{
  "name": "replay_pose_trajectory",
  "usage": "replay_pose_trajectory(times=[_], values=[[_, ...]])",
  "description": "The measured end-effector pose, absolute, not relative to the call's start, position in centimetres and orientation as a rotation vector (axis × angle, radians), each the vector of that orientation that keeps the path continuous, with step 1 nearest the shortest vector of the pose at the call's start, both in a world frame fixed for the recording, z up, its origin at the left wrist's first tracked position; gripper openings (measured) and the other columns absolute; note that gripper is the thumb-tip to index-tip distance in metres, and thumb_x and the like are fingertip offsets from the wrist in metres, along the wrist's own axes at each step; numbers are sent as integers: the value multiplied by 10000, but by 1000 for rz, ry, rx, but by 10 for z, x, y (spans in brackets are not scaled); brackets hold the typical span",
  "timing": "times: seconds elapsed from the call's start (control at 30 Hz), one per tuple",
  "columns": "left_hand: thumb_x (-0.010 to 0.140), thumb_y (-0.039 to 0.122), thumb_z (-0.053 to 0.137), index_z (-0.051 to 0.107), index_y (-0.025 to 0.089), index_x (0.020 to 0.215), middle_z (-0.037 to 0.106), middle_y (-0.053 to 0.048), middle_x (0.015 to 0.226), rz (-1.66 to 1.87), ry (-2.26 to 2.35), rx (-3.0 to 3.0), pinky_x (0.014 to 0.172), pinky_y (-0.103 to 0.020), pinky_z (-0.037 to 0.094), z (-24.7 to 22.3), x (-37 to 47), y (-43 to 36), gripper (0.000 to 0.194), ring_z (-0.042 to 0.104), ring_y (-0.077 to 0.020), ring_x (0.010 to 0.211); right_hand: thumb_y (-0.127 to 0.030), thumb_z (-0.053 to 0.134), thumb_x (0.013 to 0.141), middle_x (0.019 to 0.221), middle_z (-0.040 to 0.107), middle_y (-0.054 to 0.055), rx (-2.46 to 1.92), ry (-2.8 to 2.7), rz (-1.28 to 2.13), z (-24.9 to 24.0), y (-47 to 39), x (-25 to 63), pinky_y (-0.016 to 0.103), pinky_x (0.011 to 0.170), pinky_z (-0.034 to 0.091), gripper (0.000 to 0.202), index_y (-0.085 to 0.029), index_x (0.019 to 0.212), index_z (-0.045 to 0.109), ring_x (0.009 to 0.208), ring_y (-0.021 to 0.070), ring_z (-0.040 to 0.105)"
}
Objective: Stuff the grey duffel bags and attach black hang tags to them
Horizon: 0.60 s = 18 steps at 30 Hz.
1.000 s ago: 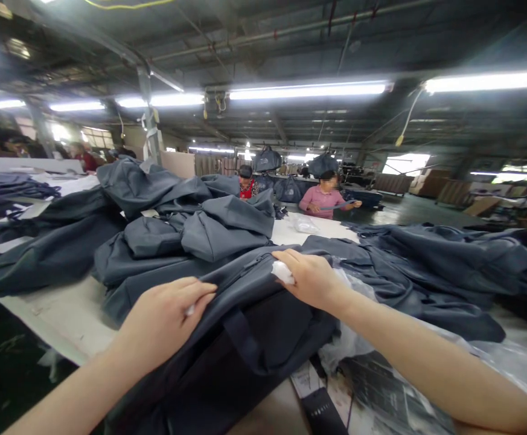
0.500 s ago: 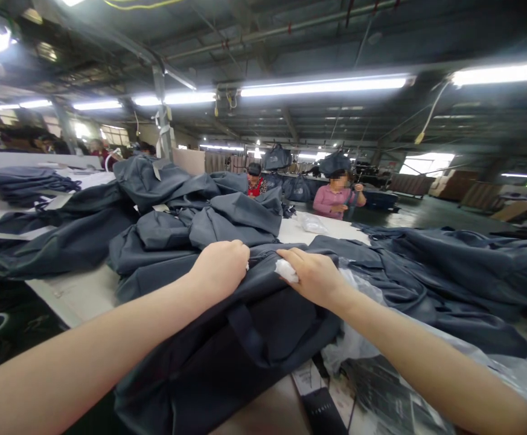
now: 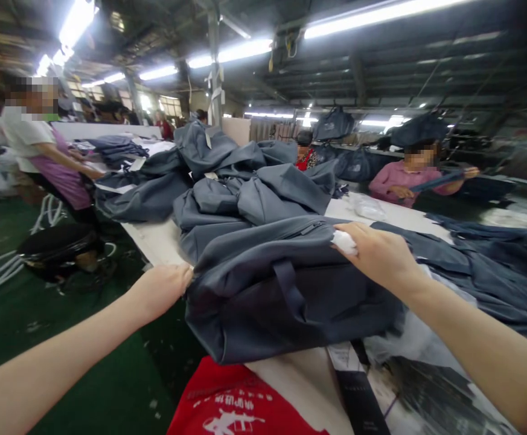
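A dark blue-grey duffel bag [image 3: 245,302] lies on its side before me, with a zipper along its top and a strap loop on its front panel. My left hand [image 3: 166,290] is closed at the bag's left end; its fingertips are partly hidden, and it seems to pinch the fabric edge there. My right hand [image 3: 381,254] is closed round a crumpled white wad [image 3: 345,243], cloth or paper, and rests on the bag's upper right by the zipper. Below the bag, a black hang tag [image 3: 360,399] lies on the table.
More dark bags [image 3: 272,193] are heaped behind, and flat dark pieces [image 3: 507,260] lie at right. Clear plastic bags [image 3: 430,393] sit at lower right on the white table [image 3: 154,238]. A black stool [image 3: 59,248] stands left. Co-workers are at left and across the table.
My left hand has moved left from the bag's top middle to its left end, and the zipper there now shows. The right hand keeps the white wad. The view has turned left.
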<state>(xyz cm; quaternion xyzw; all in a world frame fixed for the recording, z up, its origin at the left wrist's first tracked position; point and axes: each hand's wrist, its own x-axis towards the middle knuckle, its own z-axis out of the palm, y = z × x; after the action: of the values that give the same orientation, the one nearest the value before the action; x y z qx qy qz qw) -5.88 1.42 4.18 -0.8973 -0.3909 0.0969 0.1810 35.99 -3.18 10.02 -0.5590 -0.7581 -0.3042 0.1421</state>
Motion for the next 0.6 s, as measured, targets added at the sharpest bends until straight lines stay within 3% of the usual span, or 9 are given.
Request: replay_pose_trajectory(times=[0.17, 0.23, 0.33, 0.4, 0.47, 0.53, 0.6], values=[[850, 55, 377, 646, 166, 915, 669, -83, 884, 237, -1379, -2653, 711, -336, 527, -1, -109, -17, 298, 669, -228, 809, -316, 585, 820, 980, 688, 70, -1621, -2349, -637, 122, -35, 349, 306, 657, 440, 230, -188, 1007, 627, 787, 228, 645], [878, 155, 422, 618, 205, 1073, 673, -79, 1035, -5, -1390, -2742, 780, -315, 524, 9, -110, -24, 281, 665, -216, 915, -259, 612, 735, 936, 674, 68, -1612, -2363, -485, 147, -49, 335, 319, 675, 460, 254, -193, 981, 615, 795, 241, 636], [882, 383, 487, 401, 227, 1375, 531, -113, 1358, -489, -1350, -2683, 919, -334, 482, 42, -89, -24, 525, 580, -246, 1151, -136, 521, 674, 1011, 641, 81, -1370, -2196, -330, 181, -71, 298, 345, 768, 491, 373, -201, 1038, 571, 912, 246, 621], [830, 494, 551, 318, 201, 1436, 486, -139, 1406, -615, -1307, -2633, 966, -382, 450, 62, -63, -17, 713, 529, -289, 1214, -91, 466, 695, 1088, 616, 96, -1152, -2130, -330, 186, -78, 267, 362, 857, 482, 368, -209, 1030, 560, 1013, 239, 596], [805, 510, 583, 454, 202, 1354, 607, -125, 1259, -597, -1238, -2710, 919, -390, 458, 71, -34, -4, 643, 580, -291, 1119, -66, 450, 733, 1129, 615, 104, -1009, -2316, -250, 172, -77, 241, 354, 914, 465, 349, -202, 1028, 578, 1069, 223, 580], [849, 467, 534, 649, 219, 1063, 698, -63, 969, -586, -1215, -2840, 796, -342, 466, 70, -11, 14, 347, 633, -245, 917, -56, 461, 757, 1114, 647, 103, -1013, -2606, -32, 145, -74, 224, 328, 905, 469, 367, -175, 1074, 601, 1048, 207, 601], [889, 464, 468, 663, 205, 778, 652, -7, 722, -686, -1306, -2961, 671, -285, 428, 63, 2, 36, 342, 609, -190, 734, -69, 501, 766, 983, 701, 82, -1169, -2849, 237, 114, -74, 217, 289, 779, 497, 323, -161, 1041, 641, 898, 194, 653]])
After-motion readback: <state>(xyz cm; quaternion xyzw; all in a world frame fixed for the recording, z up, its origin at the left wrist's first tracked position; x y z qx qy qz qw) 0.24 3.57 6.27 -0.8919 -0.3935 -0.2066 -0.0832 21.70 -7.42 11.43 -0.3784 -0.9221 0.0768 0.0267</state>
